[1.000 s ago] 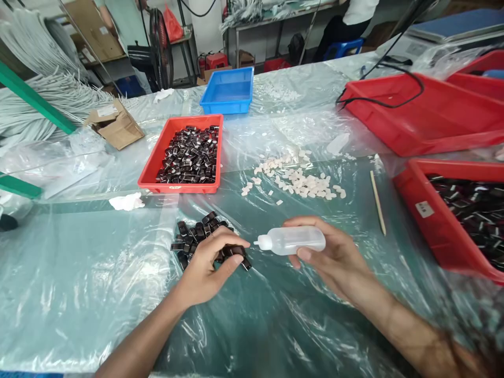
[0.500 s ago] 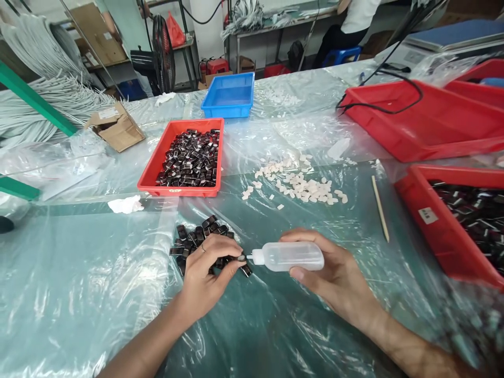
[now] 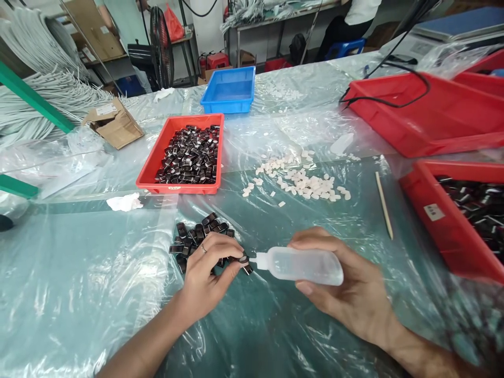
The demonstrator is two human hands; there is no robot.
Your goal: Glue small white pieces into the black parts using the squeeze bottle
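— So, what's the left hand (image 3: pixel 205 273) got?
— A small dark piece (image 3: pixel 243 259), pinched between thumb and fingertips at the edge of the dark pile (image 3: pixel 197 237).
— And the right hand (image 3: pixel 346 286)?
— Wrapped around a clear bottle (image 3: pixel 301 265) lying sideways — its nozzle touches that piece. White bits (image 3: pixel 303 184) lie beyond.

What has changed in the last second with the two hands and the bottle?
The right hand brought the squeeze bottle down and leftward, until its nozzle met the small dark piece pinched by the left hand. One second ago a gap separated nozzle and fingers. Both grips stayed the same; the pile of dark pieces and the red tray did not move.
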